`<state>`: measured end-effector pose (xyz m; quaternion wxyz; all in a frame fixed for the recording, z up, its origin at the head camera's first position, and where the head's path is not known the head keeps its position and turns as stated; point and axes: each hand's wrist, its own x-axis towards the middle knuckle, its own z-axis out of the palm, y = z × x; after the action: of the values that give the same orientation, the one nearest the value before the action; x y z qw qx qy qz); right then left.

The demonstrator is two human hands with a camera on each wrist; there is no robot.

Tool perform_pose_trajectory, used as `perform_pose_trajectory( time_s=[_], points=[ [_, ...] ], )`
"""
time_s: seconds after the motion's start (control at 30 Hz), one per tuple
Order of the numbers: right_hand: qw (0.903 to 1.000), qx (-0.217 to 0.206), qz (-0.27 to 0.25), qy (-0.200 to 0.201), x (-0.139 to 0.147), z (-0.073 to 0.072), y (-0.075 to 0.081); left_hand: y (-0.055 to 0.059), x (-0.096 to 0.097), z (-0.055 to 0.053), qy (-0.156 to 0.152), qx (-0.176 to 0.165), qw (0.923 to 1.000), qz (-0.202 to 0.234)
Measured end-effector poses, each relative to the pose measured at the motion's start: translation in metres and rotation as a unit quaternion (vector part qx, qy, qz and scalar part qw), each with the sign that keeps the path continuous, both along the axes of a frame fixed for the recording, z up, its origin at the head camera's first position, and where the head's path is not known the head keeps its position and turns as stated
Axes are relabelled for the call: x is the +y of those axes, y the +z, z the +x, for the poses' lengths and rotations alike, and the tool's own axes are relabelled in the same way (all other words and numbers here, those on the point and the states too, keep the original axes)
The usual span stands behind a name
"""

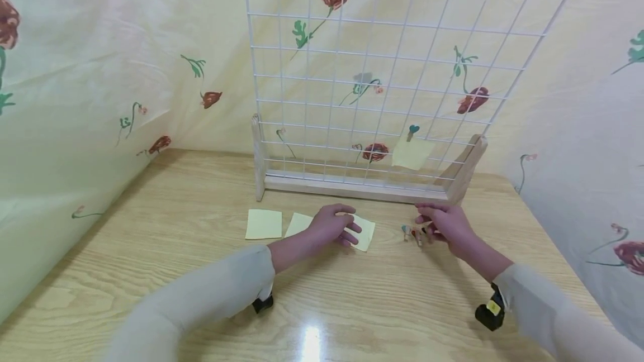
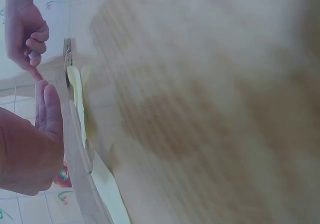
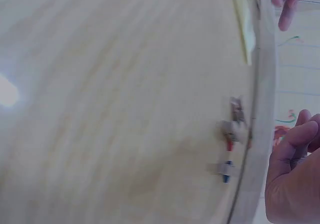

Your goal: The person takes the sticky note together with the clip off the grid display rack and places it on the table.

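My left hand [image 1: 329,225] hovers over the rightmost pale yellow paper note [image 1: 368,233], its fingers loosely bent and nothing held. A second note [image 1: 298,223] lies partly behind that hand, with a third note [image 1: 264,224] farther left. On the right, my right hand [image 1: 448,225] is just beside a small group of clothespins [image 1: 416,236] with coloured decorations. Its fingers curl loosely and I see nothing between them. The right wrist view shows the same hand [image 3: 295,179] apart from the clothespins [image 3: 232,131] on the table.
Behind the hands stands a white wire grid in a wooden base [image 1: 347,187]. Low on its right side, a clothespin with a teal heart [image 1: 413,130] holds up another note [image 1: 411,153]. Flower-patterned cloth [image 1: 201,27] surrounds the wood-grain table [image 1: 322,306].
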<state>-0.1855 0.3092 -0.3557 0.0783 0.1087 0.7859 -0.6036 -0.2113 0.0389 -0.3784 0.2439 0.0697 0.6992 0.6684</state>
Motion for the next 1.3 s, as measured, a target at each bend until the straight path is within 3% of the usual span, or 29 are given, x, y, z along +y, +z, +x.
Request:
perform_pose_trajectory(
  time_s=[0.27, 0.47, 0.83, 1.1, 1.3],
  points=[
    [0.9992, 0.040, 0.004, 0.007, -0.001, -0.008, 0.023, 0.004, 0.016, -0.015, 0.014, 0.003, 0.9999, 0.009],
    [0.9979, 0.063, -0.007, 0.010, -0.002, -0.017, 0.041, 0.008, 0.025, -0.030, 0.016, 0.027, 0.9991, 0.028],
    [0.9927, 0.092, -0.078, -0.002, -0.003, -0.031, 0.071, 0.017, 0.041, -0.048, 0.025, 0.050, 0.9978, 0.036],
    [0.9893, 0.108, -0.097, -0.012, -0.004, -0.044, 0.084, 0.022, 0.053, -0.058, 0.022, 0.083, 0.9957, 0.033],
    [0.9897, 0.123, -0.071, -0.023, -0.009, -0.057, 0.088, 0.023, 0.067, -0.063, 0.021, 0.097, 0.9943, 0.039]
  ],
)
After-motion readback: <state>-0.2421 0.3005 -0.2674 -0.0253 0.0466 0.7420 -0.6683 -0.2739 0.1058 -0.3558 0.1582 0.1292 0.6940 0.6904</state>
